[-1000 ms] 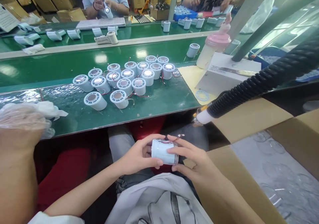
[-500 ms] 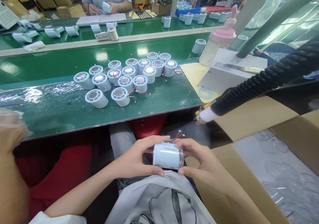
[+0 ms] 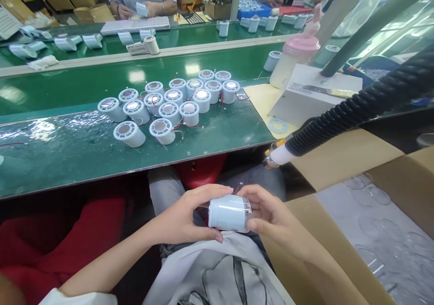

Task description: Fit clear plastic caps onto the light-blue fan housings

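A light blue cylindrical housing (image 3: 227, 213) with a clear plastic sleeve around it lies sideways above my lap. My left hand (image 3: 190, 214) is closed around its left end, thumb below and fingers over the top. At the clear right end, my right hand (image 3: 271, 212) grips with thumb and curled fingers. Thin dark and red wires (image 3: 238, 188) stick up behind the housing, partly hidden by my right fingers. On the bench ahead stand several similar light blue cylinders (image 3: 161, 131), round ends up, with red wires beside some of them.
A black ribbed hose (image 3: 325, 124) with a white nozzle reaches in from the right. Below it an open cardboard box (image 3: 305, 232) holds clear plastic pieces (image 3: 389, 232). A pink-lidded bottle (image 3: 294, 56) stands by a white metal base (image 3: 315, 92). Two people work across the green belt (image 3: 101, 81).
The housing has turned a little, and its wires now show less behind my right fingers. My right fingers have shifted around the clear end. Another person's hand at the left has gone from view.
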Motion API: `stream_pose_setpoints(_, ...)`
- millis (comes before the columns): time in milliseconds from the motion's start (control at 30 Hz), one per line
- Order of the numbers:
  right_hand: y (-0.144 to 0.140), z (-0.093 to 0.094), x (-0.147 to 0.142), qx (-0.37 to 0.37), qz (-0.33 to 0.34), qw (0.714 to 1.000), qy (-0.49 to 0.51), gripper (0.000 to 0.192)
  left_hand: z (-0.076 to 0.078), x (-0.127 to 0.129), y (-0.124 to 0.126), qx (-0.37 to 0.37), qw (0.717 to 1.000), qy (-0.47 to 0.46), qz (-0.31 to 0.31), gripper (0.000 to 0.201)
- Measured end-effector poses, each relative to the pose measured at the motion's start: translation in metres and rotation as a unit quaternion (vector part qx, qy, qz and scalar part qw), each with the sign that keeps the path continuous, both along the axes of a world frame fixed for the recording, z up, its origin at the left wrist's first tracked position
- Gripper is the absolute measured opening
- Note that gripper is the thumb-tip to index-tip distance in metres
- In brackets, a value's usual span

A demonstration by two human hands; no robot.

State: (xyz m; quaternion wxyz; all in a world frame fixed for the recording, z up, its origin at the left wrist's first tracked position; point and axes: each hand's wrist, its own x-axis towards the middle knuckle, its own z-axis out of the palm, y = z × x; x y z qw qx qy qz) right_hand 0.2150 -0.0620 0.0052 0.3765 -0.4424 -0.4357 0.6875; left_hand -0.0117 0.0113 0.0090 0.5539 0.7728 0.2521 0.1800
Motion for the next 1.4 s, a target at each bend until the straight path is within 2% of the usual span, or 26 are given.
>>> stream_pose_setpoints(133,0.001,0.0,-0.002,-0.042,-0.015,0.999,0.028,0.037,0.0,0.0,0.0,0.01,1.0,-0.002,-0.005,0.079)
stream_pose_setpoints(367,0.006,0.003,-0.009,-0.089,-0.035,0.994,0.052,0.046,0.0,-0.001,0.0,0.025,1.0,-0.01,-0.01,0.078)
stream_pose_setpoints(533,0.004,-0.001,-0.01,-0.124,-0.036,0.991,0.021,0.045,0.0,0.0,0.001,0.029,0.999,-0.021,-0.017,0.078)
stream_pose_setpoints(800,0.004,-0.006,-0.018,-0.178,-0.023,0.981,0.074,0.054,0.001,0.001,0.001,0.017,0.999,-0.029,-0.03,0.08)
stream_pose_setpoints(1067,0.006,-0.004,-0.019,-0.278,0.039,0.953,0.112,0.07,-0.004,0.002,0.001,0.027,0.996,-0.08,-0.036,0.079)
stream_pose_setpoints(1200,0.005,-0.004,-0.018,-0.31,0.069,0.941,0.115,0.079,-0.001,0.002,-0.002,-0.005,0.997,-0.067,-0.032,0.071)
stream_pose_setpoints(1267,0.003,-0.006,-0.018,-0.275,0.059,0.954,0.105,0.078,0.002,0.002,-0.004,-0.046,0.997,-0.054,-0.018,0.064)
stream_pose_setpoints(1300,0.0,-0.008,-0.018,-0.232,0.039,0.968,0.092,0.076,0.003,0.002,-0.006,-0.07,0.996,-0.049,-0.008,0.062)
stream_pose_setpoints(1400,-0.006,-0.01,-0.014,-0.013,-0.038,0.999,0.011,0.066,0.007,0.001,-0.009,-0.156,0.986,-0.043,0.034,0.059)
